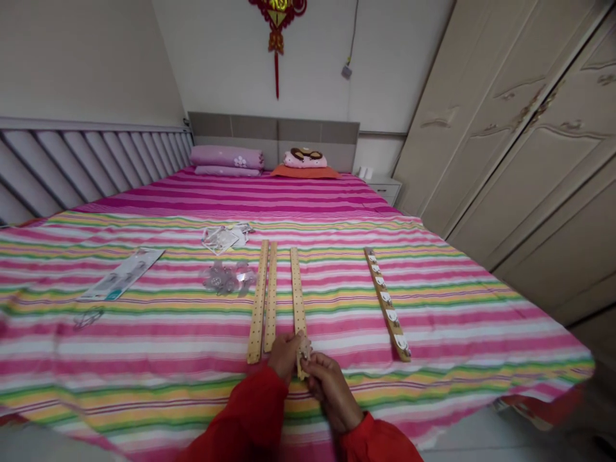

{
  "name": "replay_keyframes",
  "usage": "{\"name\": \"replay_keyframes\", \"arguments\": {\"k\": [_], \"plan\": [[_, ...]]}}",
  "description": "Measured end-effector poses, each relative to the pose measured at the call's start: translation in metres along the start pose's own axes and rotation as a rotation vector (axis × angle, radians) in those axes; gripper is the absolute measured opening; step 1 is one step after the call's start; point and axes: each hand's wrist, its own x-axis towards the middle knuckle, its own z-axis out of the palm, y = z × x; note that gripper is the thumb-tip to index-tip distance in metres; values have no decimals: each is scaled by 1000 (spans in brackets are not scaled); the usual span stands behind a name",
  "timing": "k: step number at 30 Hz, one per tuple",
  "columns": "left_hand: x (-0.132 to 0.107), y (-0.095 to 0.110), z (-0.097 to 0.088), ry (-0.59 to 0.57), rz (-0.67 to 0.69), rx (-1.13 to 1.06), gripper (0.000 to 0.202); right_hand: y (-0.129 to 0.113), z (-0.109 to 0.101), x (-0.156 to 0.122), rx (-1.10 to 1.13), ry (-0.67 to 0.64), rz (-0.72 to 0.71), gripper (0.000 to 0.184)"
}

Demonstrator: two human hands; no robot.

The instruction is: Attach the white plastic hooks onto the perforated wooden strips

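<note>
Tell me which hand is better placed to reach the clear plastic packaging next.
Probably the left hand: it is nearer the clear plastic packaging, ahead and to its left, while the right hand sits farther right.

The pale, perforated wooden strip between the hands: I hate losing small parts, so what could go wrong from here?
The multicoloured striped cloth looks soft, so the strip might shift between the left hand and right hand. The small pale piece at their fingers could drop unnoticed onto the stripes.
</note>
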Motion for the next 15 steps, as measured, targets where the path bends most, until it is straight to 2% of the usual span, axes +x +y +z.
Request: {"name": "replay_keyframes", "arguments": {"k": [5, 7, 9, 12, 15], "plan": [[-13, 8, -7, -114, -53, -82, 44, -4, -2, 6, 15, 10, -28, 37], [-21, 14, -16, -161, -19, -7, 41, -5, -2, 8, 19, 6, -30, 38], [-28, 25, -28, -169, 71, 146, 35, -5, -2, 9, 21, -1, -32, 38], [-25, 48, -52, -37, 298, 355, 30, -2, -2, 10, 11, -10, -45, 40], [-1, 72, -80, 215, 572, 491, 21, 3, -3, 11, -2, -24, -72, 41]]}}
